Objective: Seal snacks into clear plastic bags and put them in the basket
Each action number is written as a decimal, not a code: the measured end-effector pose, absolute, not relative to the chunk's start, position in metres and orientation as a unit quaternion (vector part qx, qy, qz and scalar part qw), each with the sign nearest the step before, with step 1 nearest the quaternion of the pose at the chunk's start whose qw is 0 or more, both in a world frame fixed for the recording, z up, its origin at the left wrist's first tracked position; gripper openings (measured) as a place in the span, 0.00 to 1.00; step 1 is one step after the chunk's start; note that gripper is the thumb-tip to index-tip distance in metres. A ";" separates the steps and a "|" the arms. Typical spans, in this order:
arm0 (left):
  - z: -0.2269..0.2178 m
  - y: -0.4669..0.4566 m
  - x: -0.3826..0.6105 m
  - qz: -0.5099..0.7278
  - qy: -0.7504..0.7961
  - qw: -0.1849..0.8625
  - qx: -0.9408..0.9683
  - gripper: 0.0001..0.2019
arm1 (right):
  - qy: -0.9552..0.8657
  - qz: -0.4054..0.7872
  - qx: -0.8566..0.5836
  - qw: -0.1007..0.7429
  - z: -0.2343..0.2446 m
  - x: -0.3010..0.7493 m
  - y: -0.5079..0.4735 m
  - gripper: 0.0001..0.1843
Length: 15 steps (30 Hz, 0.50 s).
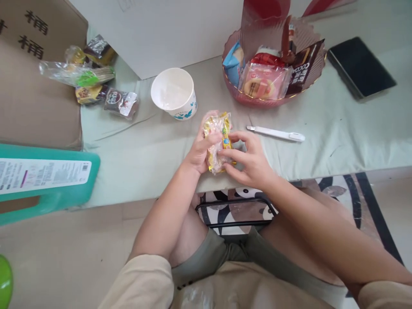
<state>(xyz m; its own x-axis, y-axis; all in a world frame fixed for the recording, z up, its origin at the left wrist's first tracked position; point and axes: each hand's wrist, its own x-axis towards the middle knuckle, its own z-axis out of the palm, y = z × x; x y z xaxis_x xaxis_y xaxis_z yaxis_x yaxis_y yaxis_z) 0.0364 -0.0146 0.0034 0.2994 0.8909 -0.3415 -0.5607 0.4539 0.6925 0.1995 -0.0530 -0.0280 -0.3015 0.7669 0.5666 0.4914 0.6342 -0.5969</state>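
Observation:
Over the front of the table, a crinkled snack packet (216, 148), clear with yellow edges, is held between my two hands. My left hand (201, 150) wraps round its left side, with the thumb lying across the front. From the right, the bent fingers of my right hand (247, 156) grip the packet's right edge. What lies inside the wrapper is hard to make out. Just behind my left hand stands a white paper cup (180, 92) with blue leaf prints. A white pen-like cutter (277, 134) lies to the right of my right hand.
A pink glass bowl (273, 102) holds several wrapped snacks. A black phone (362, 66) lies at the back right. Several snack packs (120, 103) sit at the left, beside a cardboard box (38, 98) and a green container (93, 171). A white box (154, 34) stands behind the cup.

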 end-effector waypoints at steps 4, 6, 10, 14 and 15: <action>0.001 -0.021 0.037 0.411 0.366 0.786 0.283 0.43 | -0.723 0.161 -0.454 0.495 -0.018 0.205 -0.048 0.19; -0.001 -0.024 0.035 0.391 0.363 0.787 0.310 0.43 | -0.722 0.169 -0.471 0.478 -0.019 0.207 -0.044 0.23; -0.006 -0.026 0.031 0.384 0.331 0.793 0.337 0.46 | -0.743 0.199 -0.467 0.436 -0.027 0.206 -0.038 0.16; -0.004 -0.026 0.030 0.414 0.336 0.778 0.331 0.36 | -0.748 0.209 -0.454 0.436 -0.028 0.202 -0.040 0.13; -0.002 -0.025 0.029 0.427 0.346 0.769 0.327 0.32 | -0.755 0.210 -0.442 0.436 -0.027 0.202 -0.042 0.15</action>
<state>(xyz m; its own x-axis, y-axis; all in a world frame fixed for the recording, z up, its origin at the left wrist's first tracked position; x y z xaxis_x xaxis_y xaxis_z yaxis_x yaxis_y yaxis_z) 0.0293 -0.0252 -0.0025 0.3959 0.8830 -0.2520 -0.4306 0.4209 0.7984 0.2021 -0.0417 -0.0270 -0.2293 0.8505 0.4734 0.4835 0.5217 -0.7029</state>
